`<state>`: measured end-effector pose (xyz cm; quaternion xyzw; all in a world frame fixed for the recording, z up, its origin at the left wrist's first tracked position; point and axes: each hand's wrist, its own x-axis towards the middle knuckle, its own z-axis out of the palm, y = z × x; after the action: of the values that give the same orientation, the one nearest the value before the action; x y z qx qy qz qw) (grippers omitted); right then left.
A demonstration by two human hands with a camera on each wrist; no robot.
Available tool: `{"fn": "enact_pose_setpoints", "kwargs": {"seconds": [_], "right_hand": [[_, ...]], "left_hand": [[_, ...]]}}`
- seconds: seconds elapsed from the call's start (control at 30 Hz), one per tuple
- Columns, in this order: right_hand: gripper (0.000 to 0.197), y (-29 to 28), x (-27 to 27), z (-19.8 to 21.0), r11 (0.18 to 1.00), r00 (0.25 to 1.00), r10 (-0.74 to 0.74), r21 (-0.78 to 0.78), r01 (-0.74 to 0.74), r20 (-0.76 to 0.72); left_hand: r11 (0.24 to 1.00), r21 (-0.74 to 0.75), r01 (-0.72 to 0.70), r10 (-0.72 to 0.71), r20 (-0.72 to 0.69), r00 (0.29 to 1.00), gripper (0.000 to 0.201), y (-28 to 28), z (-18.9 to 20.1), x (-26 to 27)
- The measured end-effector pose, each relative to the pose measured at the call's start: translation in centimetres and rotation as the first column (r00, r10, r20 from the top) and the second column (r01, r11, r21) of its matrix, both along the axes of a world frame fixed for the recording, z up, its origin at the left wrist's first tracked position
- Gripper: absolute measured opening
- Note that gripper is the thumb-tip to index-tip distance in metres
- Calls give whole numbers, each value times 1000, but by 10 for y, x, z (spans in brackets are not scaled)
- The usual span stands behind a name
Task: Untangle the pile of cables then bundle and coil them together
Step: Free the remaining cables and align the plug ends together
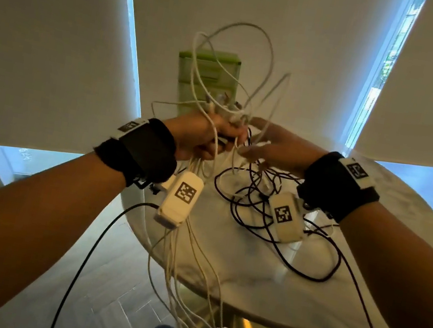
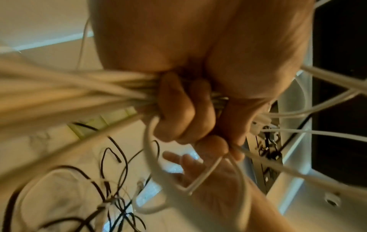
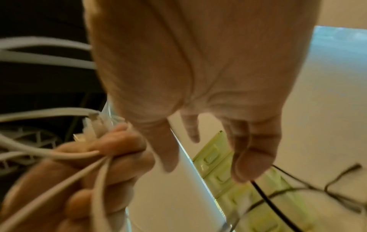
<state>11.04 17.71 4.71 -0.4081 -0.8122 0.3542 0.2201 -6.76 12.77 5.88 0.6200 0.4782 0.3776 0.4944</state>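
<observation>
We hold a thick bunch of white cables (image 1: 205, 121) in our left hand (image 1: 202, 138), its fingers (image 2: 178, 109) curled tight around the strands, while our right hand (image 1: 278, 148) hovers just beside it with its fingers (image 3: 168, 144) relaxed and spread, gripping nothing that we can see. Above the fist the white strands rise in loose loops; below it they trail down past the edge of the counter (image 1: 355, 318) toward the floor. A snarl of black cables (image 1: 273, 211) lies on the counter under our right wrist, with at least one pale strand threaded through it. We judge the task to be roughly midway: the white cables appear gathered and mostly separated from the black ones, but nothing is coiled yet, the hanging lengths are uneven, and the black tangle looks untouched. Bundling everything together is left to do. Several things are hard to read: both wrist views are blurred, so we cannot count the strands in the fist or tell whether the plugs at its top are aligned. The lower ends of the white cables run out of the head view, and the green box (image 1: 207, 75) behind the loops is partly screened by them.
</observation>
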Motion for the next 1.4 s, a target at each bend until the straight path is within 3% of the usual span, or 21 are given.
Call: {"fn": "enact_pose_setpoints", "kwargs": {"seconds": [0.07, 0.13, 0.2, 0.23, 0.3, 0.4, 0.47, 0.57, 0.67, 0.73, 0.87, 1.0, 1.1, 1.2, 1.3, 1.33, 1.4], "right_hand": [[49, -6, 9, 5, 998, 991, -65, 10, 67, -118], [31, -19, 23, 9, 976, 949, -114, -213, 51, -295], [51, -37, 37, 9, 883, 908, -110, -459, -97, -404], [61, -47, 43, 8, 858, 915, -64, -490, -154, -399], [68, -69, 54, 3, 854, 955, 77, -475, -211, -285], [46, -98, 66, -8, 857, 968, 228, -450, -249, -101], [39, -108, 76, -20, 894, 983, 162, -409, -182, -82], [28, -120, 82, -38, 925, 983, 53, -362, -115, -177], [30, -135, 85, -48, 942, 977, -10, -328, -63, -215], [30, -144, 94, -55, 944, 989, -11, -327, -38, -145], [28, -157, 132, -85, 892, 971, 168, -446, -76, 171], [10, -164, 162, -105, 901, 977, 72, -433, 24, 203], [9, -172, 173, -109, 925, 906, 59, -363, 108, 419], [13, -179, 180, -119, 946, 837, -69, -231, 228, 543], [16, -182, 189, -122, 918, 911, -290, -184, 351, 293], [16, -184, 190, -122, 905, 923, -350, -198, 378, 162], [14, -187, 188, -121, 893, 906, -418, -209, 398, -61]], "left_hand": [[999, -37, 34, -38, -139, 990, 25, -16, -5, 14], [988, -80, 129, -146, -275, 950, 25, -36, -13, 28], [957, -121, 265, -291, -415, 862, 25, -52, -21, 43], [935, -136, 327, -351, -476, 806, 23, -58, -24, 50], [902, -177, 393, -420, -571, 706, 19, -65, -29, 60], [892, -259, 371, -443, -671, 595, 18, -70, -35, 68], [899, -271, 343, -423, -739, 525, 20, -73, -37, 73], [927, -237, 291, -358, -791, 496, 19, -77, -36, 78], [941, -205, 271, -316, -820, 477, 15, -80, -33, 84], [949, -166, 268, -277, -844, 459, 16, -83, -33, 87], [959, -134, 248, -254, -792, 555, 14, -85, -29, 84], [959, -98, 266, -247, -750, 613, 18, -88, -15, 89], [952, -140, 273, -275, -787, 553, 20, -93, -8, 98], [941, -125, 315, -245, -893, 377, 21, -99, -11, 113], [939, -76, 335, -147, -971, 190, 23, -104, -20, 134], [936, -59, 346, -128, -976, 178, 24, -105, -22, 140], [934, 2, 358, -90, -966, 241, 21, -106, -26, 151]]}}
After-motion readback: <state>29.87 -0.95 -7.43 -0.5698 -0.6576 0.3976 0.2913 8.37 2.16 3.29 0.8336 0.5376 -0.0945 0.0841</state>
